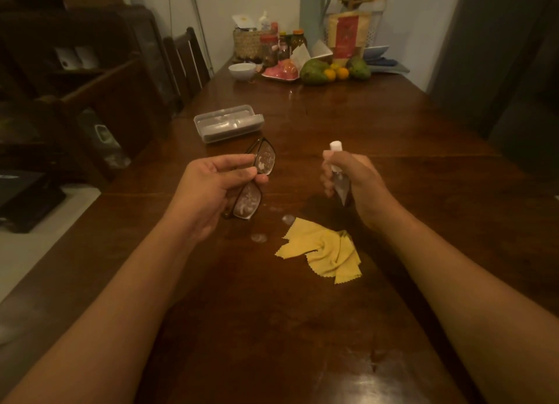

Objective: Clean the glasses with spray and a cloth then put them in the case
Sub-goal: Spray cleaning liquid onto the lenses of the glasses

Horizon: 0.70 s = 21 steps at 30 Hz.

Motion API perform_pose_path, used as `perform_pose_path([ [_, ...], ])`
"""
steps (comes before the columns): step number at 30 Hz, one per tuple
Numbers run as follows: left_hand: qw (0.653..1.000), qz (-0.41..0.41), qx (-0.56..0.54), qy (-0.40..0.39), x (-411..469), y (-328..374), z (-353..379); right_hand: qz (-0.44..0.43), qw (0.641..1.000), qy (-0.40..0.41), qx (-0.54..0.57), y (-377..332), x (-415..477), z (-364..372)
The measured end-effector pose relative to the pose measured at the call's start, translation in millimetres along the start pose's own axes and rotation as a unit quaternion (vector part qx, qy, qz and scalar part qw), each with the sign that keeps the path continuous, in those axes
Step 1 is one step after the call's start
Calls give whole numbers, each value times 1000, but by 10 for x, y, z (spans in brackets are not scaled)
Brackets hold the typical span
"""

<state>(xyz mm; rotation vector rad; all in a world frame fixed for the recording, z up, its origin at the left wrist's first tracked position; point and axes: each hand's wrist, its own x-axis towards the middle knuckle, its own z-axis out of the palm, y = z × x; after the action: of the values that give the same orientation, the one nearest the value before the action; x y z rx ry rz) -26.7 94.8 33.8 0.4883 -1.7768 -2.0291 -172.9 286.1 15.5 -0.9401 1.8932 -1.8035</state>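
Glasses (253,182) held above the table (393,125), long axis running near-to-far, lenses facing right and spotted with droplets; left hand (211,188) pinches them at the bridge. Spray bottle (338,173) upright in the closed right hand (354,182), level with the lenses, just beside. Yellow cloth (325,254) lies nearest the right hand; wiping likely next. Case (228,123) shut, beyond.

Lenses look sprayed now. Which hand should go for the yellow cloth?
Right, probably. The yellow cloth lies just below the right hand, which only needs to set down the spray bottle. The left hand is gripping the glasses and should keep them.
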Motion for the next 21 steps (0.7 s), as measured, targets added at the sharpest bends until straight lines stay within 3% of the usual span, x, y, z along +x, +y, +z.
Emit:
perform_pose_path([
  [6, 994, -3, 104, 19, 20, -27, -39, 24, 997, 36, -63, 174, 128, -233],
  [9, 979, 14, 202, 29, 53, -42, -30, 44, 994, 31, -100, 226, 152, -276],
  [21, 925, 56, 376, -2, 2, -111, -28, 33, 981, 54, -186, 349, 170, -405],
])
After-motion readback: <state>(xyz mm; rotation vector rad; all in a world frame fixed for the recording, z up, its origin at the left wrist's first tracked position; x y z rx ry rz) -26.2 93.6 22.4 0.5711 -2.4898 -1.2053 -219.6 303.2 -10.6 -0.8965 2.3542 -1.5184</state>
